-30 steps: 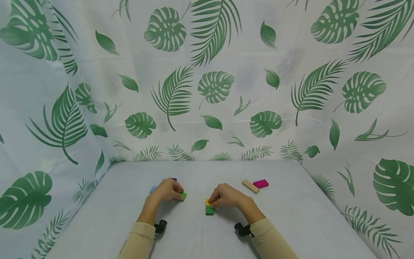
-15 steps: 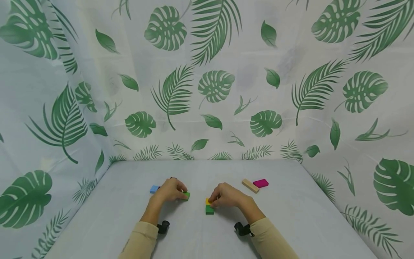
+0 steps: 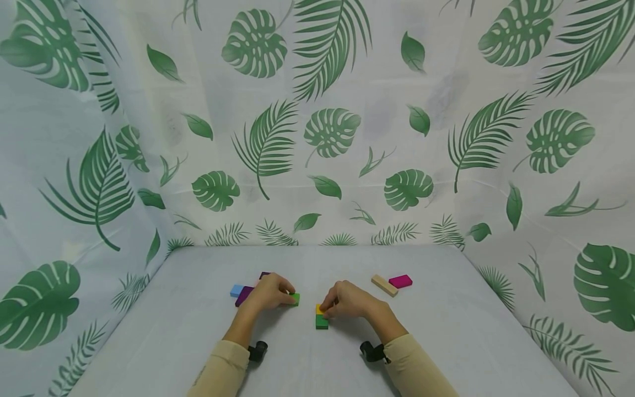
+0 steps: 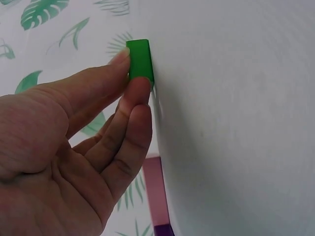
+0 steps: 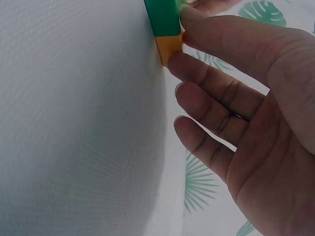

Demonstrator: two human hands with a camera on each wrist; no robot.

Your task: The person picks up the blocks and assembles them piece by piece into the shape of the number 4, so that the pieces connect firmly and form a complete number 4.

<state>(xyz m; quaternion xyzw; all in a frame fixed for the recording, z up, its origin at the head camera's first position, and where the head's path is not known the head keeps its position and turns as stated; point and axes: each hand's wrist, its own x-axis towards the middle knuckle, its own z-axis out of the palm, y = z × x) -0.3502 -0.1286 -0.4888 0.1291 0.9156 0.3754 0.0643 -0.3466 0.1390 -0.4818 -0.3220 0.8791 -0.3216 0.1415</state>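
Note:
My left hand (image 3: 270, 291) pinches a bright green block (image 4: 141, 60) between thumb and fingertips, close over the white table. Right of it, a yellow block (image 3: 319, 309) and a dark green block (image 3: 322, 322) lie end to end, the green one nearer me. My right hand (image 3: 349, 300) grips this pair from the right side. In the right wrist view its thumb lies on the dark green block (image 5: 165, 18) and its index fingertip is at the yellow block (image 5: 170, 48). The other fingers are bent and hold nothing.
Behind the left hand lie a light blue block (image 3: 236, 290), a purple block (image 3: 243, 296) and a dark block (image 3: 264, 274). A pink block (image 4: 157, 191) shows in the left wrist view. At the right are a wooden block (image 3: 384, 285) and a magenta block (image 3: 400, 281).
My left hand has moved right with the bright green block, toward the yellow and dark green pair, uncovering the blue and purple blocks. The right hand has stayed in place.

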